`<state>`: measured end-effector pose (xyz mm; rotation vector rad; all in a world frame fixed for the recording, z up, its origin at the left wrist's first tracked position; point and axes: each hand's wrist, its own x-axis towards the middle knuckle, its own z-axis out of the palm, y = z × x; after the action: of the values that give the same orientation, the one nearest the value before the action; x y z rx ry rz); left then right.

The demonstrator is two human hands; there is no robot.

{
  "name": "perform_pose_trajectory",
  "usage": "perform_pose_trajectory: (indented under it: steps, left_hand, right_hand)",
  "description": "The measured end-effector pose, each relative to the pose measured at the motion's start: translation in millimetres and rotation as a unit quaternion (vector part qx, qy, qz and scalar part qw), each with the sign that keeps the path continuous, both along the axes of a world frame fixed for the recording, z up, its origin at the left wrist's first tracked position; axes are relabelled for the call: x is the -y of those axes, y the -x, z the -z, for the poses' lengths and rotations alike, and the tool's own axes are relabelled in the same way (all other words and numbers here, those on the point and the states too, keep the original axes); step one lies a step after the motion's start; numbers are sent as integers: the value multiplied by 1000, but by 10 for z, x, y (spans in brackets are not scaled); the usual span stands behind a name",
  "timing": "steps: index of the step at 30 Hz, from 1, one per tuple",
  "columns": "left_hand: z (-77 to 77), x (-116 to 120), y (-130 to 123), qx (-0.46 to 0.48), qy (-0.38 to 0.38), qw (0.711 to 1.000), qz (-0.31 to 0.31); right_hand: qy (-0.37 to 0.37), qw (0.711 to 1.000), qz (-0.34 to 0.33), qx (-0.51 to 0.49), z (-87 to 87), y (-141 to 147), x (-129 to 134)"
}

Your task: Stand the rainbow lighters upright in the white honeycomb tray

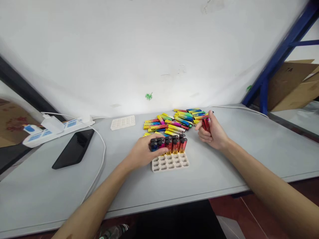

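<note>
A white tray point(170, 163) with rows of holes lies on the grey table, and several black-topped lighters point(175, 146) stand upright in its back rows. My left hand point(146, 151) is at the tray's left side, its thumb in front of the leftmost lighters and its fingers behind them. Raised to the right of the tray, my right hand point(210, 132) is closed round a red lighter point(205, 124). Behind the tray, between my hands, lies a loose pile of shiny multicoloured lighters point(174, 123).
A second white tray point(123, 122) lies near the wall. On the left are a black phone point(73, 148), a power strip point(58, 130) and a white cable point(103, 159). Blue metal posts point(264, 94) and cardboard boxes point(286, 84) stand at the right.
</note>
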<state>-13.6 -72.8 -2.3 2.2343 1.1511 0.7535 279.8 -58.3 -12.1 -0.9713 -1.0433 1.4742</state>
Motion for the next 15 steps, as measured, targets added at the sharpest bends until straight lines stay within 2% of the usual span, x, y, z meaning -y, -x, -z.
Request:
perform_pose_trajectory:
  steps: [7,15]
  left_hand:
    - [14,-3,-10,-17,-33,999,-2]
    - [6,9,-18,-28,-37,999,-9]
  right_hand:
    - [30,1000,4,7,11,67,1]
    - [40,998,0,52,47,88,7]
